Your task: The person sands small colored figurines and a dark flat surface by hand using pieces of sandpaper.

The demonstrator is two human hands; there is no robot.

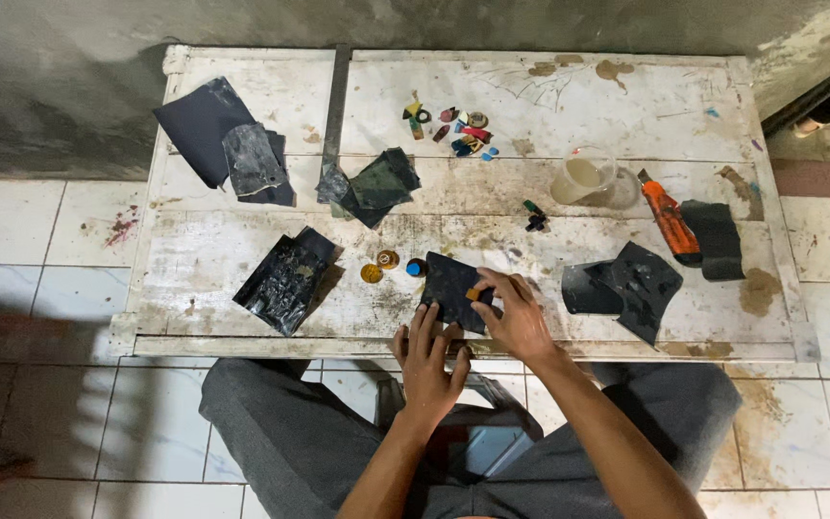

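Observation:
A dark sheet of sandpaper (449, 284) lies at the near edge of a low white table (626, 106). My left hand (427, 363) lies flat with its fingers on the sheet's near edge. My right hand (517, 315) presses a small orange piece (473, 293) against the sheet with its fingertips. Just left of the sheet sit a small amber round piece (371, 274), a golden ring-like piece (388, 258) and a blue round piece (416, 268).
More dark sandpaper sheets lie at the left (287, 279), back left (213, 130), centre (377, 183) and right (631, 284). A clear cup of cloudy liquid (588, 178), an orange-handled tool (670, 219) and several small coloured pieces (461, 130) stand further back. Tiled floor surrounds the table.

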